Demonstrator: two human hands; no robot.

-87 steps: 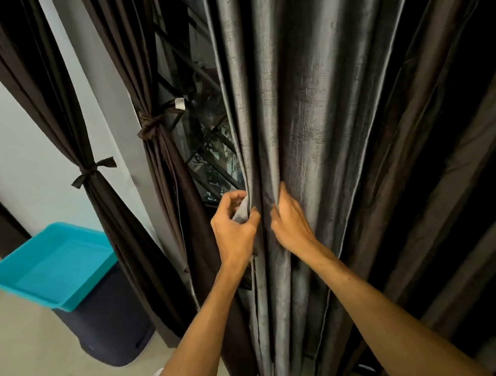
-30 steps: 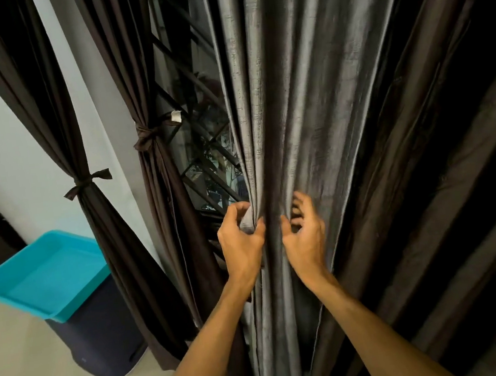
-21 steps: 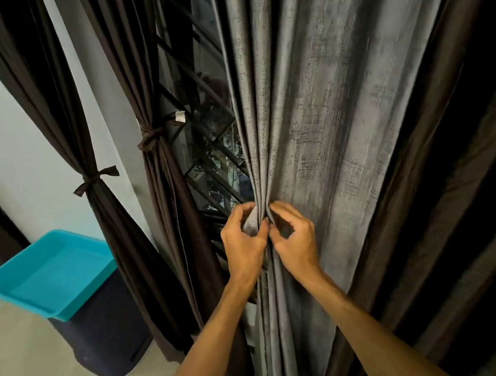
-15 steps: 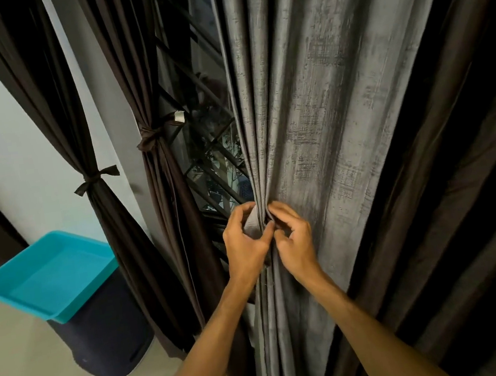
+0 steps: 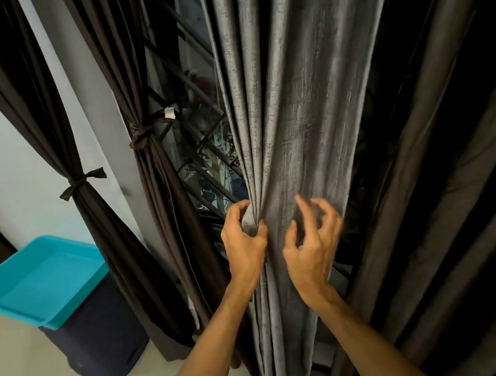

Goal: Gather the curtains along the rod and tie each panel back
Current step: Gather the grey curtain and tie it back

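The grey curtain (image 5: 289, 104) hangs in the middle of the view, in front of the window grille (image 5: 200, 137), and it is not yet tied. The left hand (image 5: 243, 247) pinches a bundle of its folds near the left edge, with thumb and fingers closed on the cloth. The right hand (image 5: 311, 242) is just beside it, in front of the cloth, with fingers spread and half curled. It holds nothing. It is blurred, so we cannot say if the fingertips touch the fabric.

We think the main danger is that only one hand keeps the gathered folds. If the left pinch loosens while the right hand reaches for the next fold, the pleats will fall open and the gathering must begin again. The wide flat part on the right of the panel is not collected. A tie put on now would catch only part of the cloth and look uneven beside the brown curtains (image 5: 158, 180) at the left, which are already bound. We see no tie band for this panel, and searching for one may also cost the grip.
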